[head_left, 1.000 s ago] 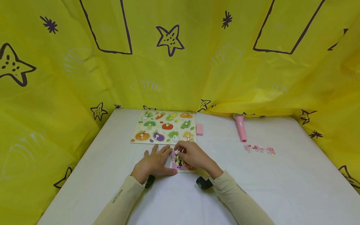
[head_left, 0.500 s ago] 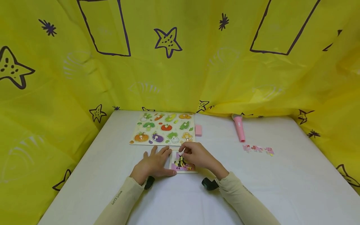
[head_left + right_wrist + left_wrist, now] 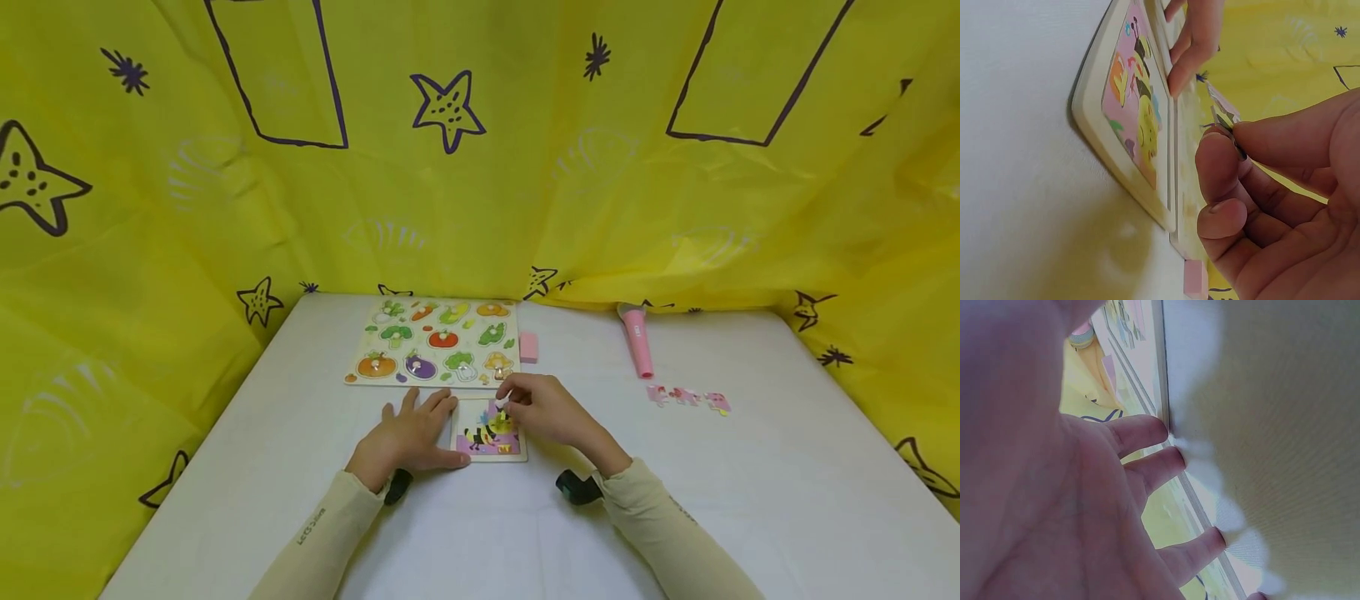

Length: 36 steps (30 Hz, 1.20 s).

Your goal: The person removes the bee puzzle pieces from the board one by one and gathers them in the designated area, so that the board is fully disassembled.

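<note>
A small jigsaw board (image 3: 491,459) with a bee picture and a pale frame lies in front of me in the head view. Part of its upper area shows white, without picture. My left hand (image 3: 405,437) lies spread at the board's left side, its thumb touching the lower left edge. In the left wrist view the straight fingers (image 3: 1157,469) of that hand reach the surface. My right hand (image 3: 551,410) pinches a jigsaw piece (image 3: 1225,112) between thumb and index finger, above the board's upper right part. The right wrist view shows the piece held tilted, apart from the board.
A vegetable peg puzzle (image 3: 417,343) lies just behind the jigsaw board. By its right edge is a pink block (image 3: 528,347). Further right lie a pink microphone (image 3: 637,342) and loose jigsaw pieces (image 3: 686,397). A yellow curtain (image 3: 525,208) hangs behind the table.
My right hand has shifted to the right over the board, still pinching the piece, and more of the bee picture shows. The left hand has stayed at the board's left side.
</note>
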Tool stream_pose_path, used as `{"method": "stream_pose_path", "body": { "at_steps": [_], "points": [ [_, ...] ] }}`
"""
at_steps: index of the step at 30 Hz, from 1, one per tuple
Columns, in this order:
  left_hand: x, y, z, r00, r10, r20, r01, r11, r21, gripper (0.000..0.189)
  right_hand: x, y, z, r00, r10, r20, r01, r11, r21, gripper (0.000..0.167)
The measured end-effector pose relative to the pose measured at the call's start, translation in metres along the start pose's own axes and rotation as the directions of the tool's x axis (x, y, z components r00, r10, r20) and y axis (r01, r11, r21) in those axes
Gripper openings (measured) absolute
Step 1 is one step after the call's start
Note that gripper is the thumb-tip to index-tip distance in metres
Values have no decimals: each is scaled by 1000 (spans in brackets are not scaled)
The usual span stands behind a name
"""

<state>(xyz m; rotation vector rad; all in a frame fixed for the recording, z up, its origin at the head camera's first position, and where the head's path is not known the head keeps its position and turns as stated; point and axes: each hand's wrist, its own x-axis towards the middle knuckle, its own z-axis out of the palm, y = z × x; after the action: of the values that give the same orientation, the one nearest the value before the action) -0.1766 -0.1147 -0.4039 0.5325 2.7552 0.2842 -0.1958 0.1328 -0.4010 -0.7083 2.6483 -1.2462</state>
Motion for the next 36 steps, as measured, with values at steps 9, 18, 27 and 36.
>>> {"method": "stream_pose_path", "body": {
  "at_steps": [9,18,27,36],
  "points": [
    [0,0,-1,1000,-2,6,2,1000,-6,95,-9,8,-11,999,16,-47,-17,1000,-6,9],
    [0,-1,0,1000,11,1,-11,1000,-16,95,-20,20,-26,996,38,-76,-39,999,-8,11],
    [-1,0,0,1000,8,2,-8,1000,-15,95,-29,32,-37,993,34,-113,-36,999,-20,13],
    [-1,0,0,1000,10,0,-10,1000,-20,95,-37,41,-45,989,54,-140,-62,997,-49,16]
  ]
}}
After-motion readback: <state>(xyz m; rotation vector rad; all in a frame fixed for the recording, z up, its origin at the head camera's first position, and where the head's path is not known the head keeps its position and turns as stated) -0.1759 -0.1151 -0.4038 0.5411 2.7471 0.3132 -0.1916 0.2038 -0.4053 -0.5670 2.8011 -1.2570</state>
